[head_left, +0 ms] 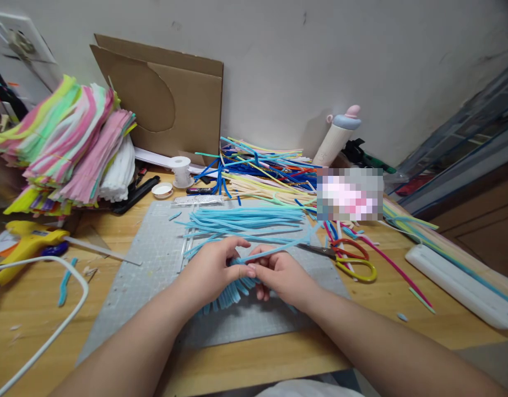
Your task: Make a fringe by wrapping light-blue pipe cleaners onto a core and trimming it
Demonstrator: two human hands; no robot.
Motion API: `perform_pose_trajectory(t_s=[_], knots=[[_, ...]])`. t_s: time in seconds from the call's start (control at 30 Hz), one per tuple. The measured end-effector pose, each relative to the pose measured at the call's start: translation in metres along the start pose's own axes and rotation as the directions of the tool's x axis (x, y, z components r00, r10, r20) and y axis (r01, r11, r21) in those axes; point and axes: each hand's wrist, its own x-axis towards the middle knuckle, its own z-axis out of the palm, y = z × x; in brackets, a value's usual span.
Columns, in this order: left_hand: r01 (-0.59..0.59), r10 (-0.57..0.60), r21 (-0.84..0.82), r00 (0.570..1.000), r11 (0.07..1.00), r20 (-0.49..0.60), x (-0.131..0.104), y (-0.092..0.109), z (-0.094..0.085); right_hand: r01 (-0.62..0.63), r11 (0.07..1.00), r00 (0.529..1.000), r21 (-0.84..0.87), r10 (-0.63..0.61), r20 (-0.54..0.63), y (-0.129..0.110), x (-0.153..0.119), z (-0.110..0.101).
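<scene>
My left hand (pixel 215 270) is closed on a fringe of light blue pipe cleaners (pixel 229 296), whose short ends hang below the fingers. My right hand (pixel 285 278) pinches at the same piece, its thumb tip meeting the left thumb. One long blue pipe cleaner (pixel 285 246) runs from between the hands up to the right. The exact grip point is hidden by the fingers. Just beyond the hands, a pile of loose blue pipe cleaners (pixel 246 218) lies on the grey cutting mat (pixel 150 275). Scissors (pixel 357 259) with red and yellow handles rest to the right.
Left are a yellow glue gun (pixel 26 248), a white cable (pixel 82 281) and bundled coloured pipe cleaners (pixel 68 143). At the back stand cardboard (pixel 192 105), a spool (pixel 181 171), mixed pipe cleaners (pixel 270 171) and a bottle (pixel 336 138). A white bar-shaped object (pixel 460 286) lies right.
</scene>
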Motion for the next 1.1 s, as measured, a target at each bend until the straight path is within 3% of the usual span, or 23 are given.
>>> perform_pose_trajectory(t_s=[0.3, 0.5, 0.93, 1.1], knots=[[0.111, -0.114, 0.047, 0.990, 0.993, 0.080, 0.002, -0.008, -0.010, -0.001, 1.000, 0.992, 0.024, 0.004, -0.127, 0.002, 0.005, -0.005], [0.151, -0.147, -0.144, 0.988, 0.978, 0.038, 0.003, -0.004, -0.007, 0.006, 0.999, 0.995, -0.032, -0.009, -0.100, -0.002, 0.003, -0.005], [0.095, -0.128, -0.299, 0.987, 0.950, -0.095, 0.005, -0.001, 0.003, 0.039, 0.998, 0.981, -0.042, -0.046, -0.188, -0.005, 0.003, -0.004], [0.111, -0.144, -0.317, 0.986, 0.942, -0.081, 0.006, -0.001, 0.002, 0.042, 0.998, 0.985, -0.048, -0.049, -0.167, -0.006, 0.001, -0.003]])
